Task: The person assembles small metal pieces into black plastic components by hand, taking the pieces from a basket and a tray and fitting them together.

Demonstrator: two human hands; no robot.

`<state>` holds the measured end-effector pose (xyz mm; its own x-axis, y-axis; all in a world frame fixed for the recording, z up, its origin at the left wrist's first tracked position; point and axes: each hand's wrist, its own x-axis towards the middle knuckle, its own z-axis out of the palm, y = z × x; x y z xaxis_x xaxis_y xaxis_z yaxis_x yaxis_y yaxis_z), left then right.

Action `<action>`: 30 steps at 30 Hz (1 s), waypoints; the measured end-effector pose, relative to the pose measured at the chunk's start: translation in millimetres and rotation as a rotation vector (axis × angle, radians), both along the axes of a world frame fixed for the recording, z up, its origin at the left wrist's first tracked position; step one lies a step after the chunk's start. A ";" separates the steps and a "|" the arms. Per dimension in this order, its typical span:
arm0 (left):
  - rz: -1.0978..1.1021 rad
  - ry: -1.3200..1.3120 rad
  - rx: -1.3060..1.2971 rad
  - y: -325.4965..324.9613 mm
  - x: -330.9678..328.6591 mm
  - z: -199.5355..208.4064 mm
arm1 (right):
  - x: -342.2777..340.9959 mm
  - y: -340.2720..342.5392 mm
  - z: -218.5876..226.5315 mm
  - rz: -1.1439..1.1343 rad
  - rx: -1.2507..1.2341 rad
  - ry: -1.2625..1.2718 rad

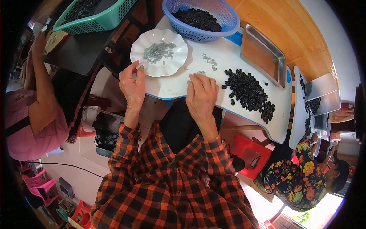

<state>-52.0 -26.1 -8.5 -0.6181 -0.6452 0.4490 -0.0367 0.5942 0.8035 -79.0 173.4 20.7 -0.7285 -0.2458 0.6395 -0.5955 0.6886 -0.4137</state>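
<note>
A white scalloped plate (pixel 176 64) stands at the table's left side, with a heap of small grey tube-like pieces (pixel 156 51) in it. At its near left rim is my left hand (pixel 132 84), thumb and forefinger apart, the other fingers curled. My right hand (pixel 203 96) is lowered to the white table (pixel 167 90), fingers bent and together; whatever is under the fingertips is hidden. Just beyond them lie a few grey pieces (pixel 201 72) and another loose group (pixel 209 62). To the right spreads a pile of black oval rings (pixel 246 89).
A blue basket (pixel 198 37) of black pieces stands at the back, near a metal tray (pixel 263 57). A green basket (pixel 101 22) sits on a dark table at the left. One person (pixel 42 114) is at left, another (pixel 295 173) at right. A red stool (pixel 249 152) stands below the table.
</note>
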 end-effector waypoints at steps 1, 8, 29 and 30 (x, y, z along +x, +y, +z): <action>0.006 -0.004 0.033 0.0 -0.4 0.7 | -9.0 -7.0 -0.5 0.003 0.028 -0.015; 0.001 -0.020 0.056 5.6 0.4 4.8 | -34.0 -9.0 -12.5 -0.002 0.155 -0.043; -0.026 -0.086 -0.353 32.7 35.6 15.9 | 19.8 74.4 -4.7 -0.199 -0.148 -0.255; 0.010 -0.060 -0.372 37.9 38.8 18.1 | 19.3 73.7 -3.0 -0.173 -0.081 -0.253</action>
<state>-13.2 11.8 9.5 -0.6449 -0.4512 0.6169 -0.0845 0.8443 0.5291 -59.7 247.1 17.7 -0.8935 -0.0600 0.4450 -0.3436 0.7295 -0.5915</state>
